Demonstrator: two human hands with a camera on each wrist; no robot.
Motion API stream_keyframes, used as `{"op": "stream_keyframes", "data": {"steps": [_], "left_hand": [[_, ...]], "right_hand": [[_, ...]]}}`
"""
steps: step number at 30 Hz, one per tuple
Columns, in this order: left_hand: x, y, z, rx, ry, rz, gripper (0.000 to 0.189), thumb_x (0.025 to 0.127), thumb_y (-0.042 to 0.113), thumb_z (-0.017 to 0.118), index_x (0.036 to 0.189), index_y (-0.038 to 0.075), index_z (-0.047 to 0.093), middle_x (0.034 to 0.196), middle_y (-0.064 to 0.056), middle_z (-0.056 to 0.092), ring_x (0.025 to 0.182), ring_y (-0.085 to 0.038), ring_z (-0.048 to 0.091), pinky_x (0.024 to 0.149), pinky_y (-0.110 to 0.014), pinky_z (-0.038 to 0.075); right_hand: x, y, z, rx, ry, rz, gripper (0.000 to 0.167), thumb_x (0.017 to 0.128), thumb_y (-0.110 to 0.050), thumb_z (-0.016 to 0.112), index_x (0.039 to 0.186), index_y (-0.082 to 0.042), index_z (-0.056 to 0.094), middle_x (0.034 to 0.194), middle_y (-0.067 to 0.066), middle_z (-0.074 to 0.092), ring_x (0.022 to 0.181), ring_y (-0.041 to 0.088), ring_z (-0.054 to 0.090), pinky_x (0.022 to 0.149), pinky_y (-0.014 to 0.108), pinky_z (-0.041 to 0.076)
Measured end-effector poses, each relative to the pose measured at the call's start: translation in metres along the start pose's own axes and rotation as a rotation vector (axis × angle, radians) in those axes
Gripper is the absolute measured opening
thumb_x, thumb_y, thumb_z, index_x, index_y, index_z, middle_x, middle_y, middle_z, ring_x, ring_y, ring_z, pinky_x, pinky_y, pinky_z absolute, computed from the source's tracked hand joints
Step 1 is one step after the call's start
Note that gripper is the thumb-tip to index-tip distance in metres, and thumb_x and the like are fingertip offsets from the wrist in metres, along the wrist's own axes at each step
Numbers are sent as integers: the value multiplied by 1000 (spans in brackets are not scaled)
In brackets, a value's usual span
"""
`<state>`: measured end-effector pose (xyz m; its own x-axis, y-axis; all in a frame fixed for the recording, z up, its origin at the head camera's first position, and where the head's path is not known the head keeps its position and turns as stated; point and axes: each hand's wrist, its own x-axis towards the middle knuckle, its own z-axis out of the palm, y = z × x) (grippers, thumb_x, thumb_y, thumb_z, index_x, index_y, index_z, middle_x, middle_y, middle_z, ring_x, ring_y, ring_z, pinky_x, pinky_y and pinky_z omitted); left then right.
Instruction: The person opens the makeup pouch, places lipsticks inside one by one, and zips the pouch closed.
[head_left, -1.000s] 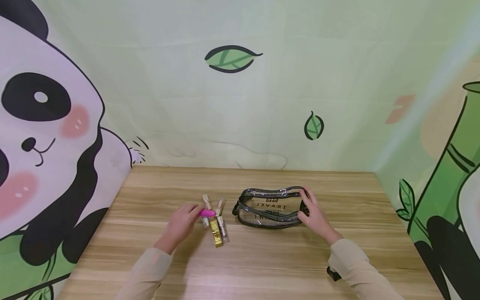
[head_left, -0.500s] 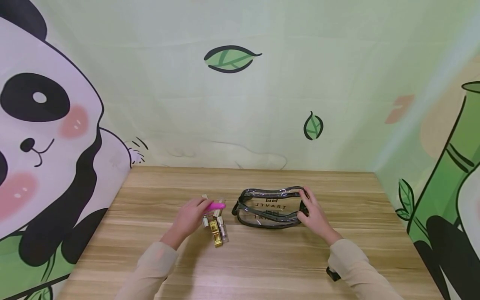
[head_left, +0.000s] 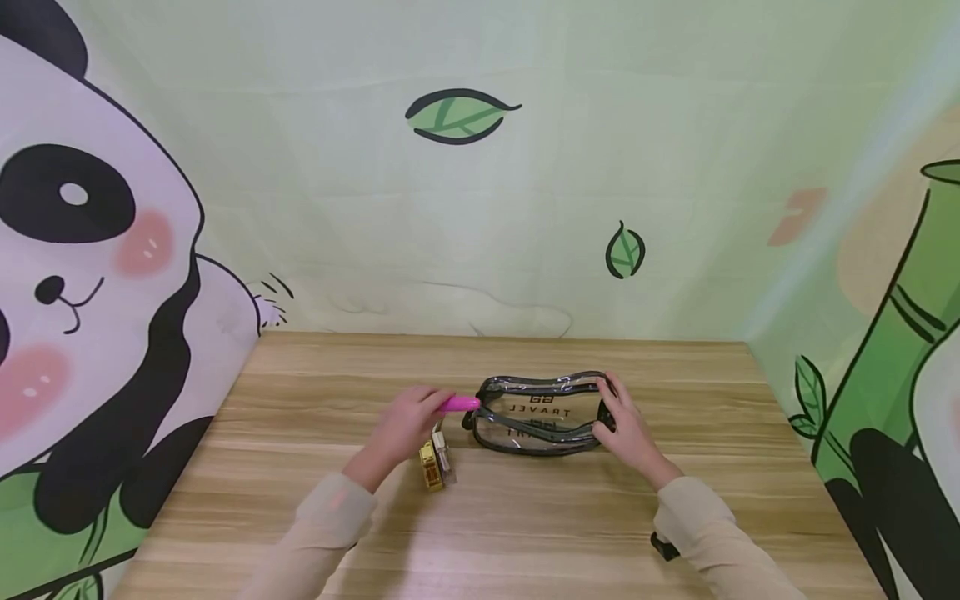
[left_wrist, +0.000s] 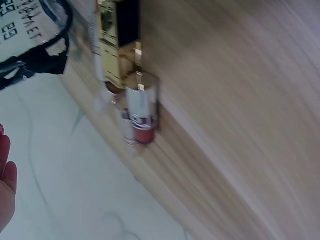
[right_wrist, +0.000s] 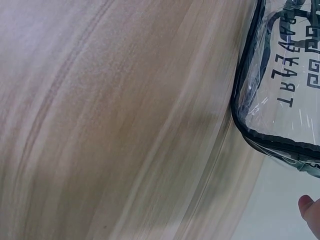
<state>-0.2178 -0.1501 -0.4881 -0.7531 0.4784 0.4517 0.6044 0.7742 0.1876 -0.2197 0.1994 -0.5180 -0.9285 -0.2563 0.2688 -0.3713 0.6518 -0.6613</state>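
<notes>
My left hand (head_left: 405, 421) pinches a slim bright pink tube (head_left: 459, 404), whose tip reaches the left end of a clear, black-trimmed pouch (head_left: 517, 452). Whether the tip touches the pouch cannot be told. At the pouch's right end, my right hand (head_left: 630, 433) holds it with fingers at the far rim and thumb at the near rim; its mouth gapes. A gold lipstick case (head_left: 431, 467) and a clear tube with a pale cap (head_left: 445, 462) lie below my left hand. In the left wrist view, a silver-capped reddish tube (left_wrist: 141, 107) shows beside the gold case.
The wooden tabletop (head_left: 540, 525) stretches around both hands. Behind it hangs a pale green backdrop (head_left: 480, 250) printed with a panda, leaves and bamboo. A small black object (head_left: 664, 547) shows under the right sleeve.
My left hand has carried the pink tube right and slightly away, from above the cosmetics to the pouch's left end. The right hand stays at the pouch.
</notes>
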Motion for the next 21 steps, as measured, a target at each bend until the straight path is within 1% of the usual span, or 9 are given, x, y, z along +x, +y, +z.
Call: {"op": "stream_keyframes", "data": {"steps": [2, 6, 10, 14, 21], "left_hand": [[5, 5, 1, -15, 8, 22, 30, 79, 11, 63, 108, 12, 61, 97, -5, 63, 88, -22, 59, 80, -36, 48], [15, 13, 4, -27, 11, 43, 30, 78, 10, 64, 108, 11, 61, 96, -5, 63, 89, -22, 58, 81, -35, 48], [24, 21, 7, -27, 9, 45, 32, 77, 9, 66, 109, 10, 61, 98, -5, 63, 89, -22, 59, 81, -35, 47], [31, 29, 9, -5, 15, 44, 32, 77, 13, 65, 109, 12, 61, 97, -3, 64, 89, -20, 59, 81, -33, 48], [42, 44, 15, -15, -35, 54, 34, 79, 16, 64, 113, 12, 59, 97, -2, 63, 88, -17, 58, 82, -31, 48]], "right_hand": [[0, 0, 0, 9, 0, 1, 69, 75, -8, 49, 138, 2, 22, 145, 19, 12, 124, 46, 28, 89, 57, 37], [0, -1, 0, 8, 3, 1, 69, 75, -8, 49, 137, 2, 23, 145, 19, 13, 124, 46, 28, 89, 57, 37], [0, -1, 0, -9, 8, -5, 69, 74, -9, 49, 137, 3, 23, 145, 20, 14, 122, 47, 30, 87, 56, 38], [0, -1, 0, 2, 8, -7, 69, 75, -9, 49, 137, 2, 23, 145, 20, 13, 123, 46, 30, 87, 56, 39], [-1, 0, 1, 10, 2, -6, 69, 75, -9, 49, 138, 2, 22, 145, 20, 12, 124, 46, 28, 88, 56, 38]]}}
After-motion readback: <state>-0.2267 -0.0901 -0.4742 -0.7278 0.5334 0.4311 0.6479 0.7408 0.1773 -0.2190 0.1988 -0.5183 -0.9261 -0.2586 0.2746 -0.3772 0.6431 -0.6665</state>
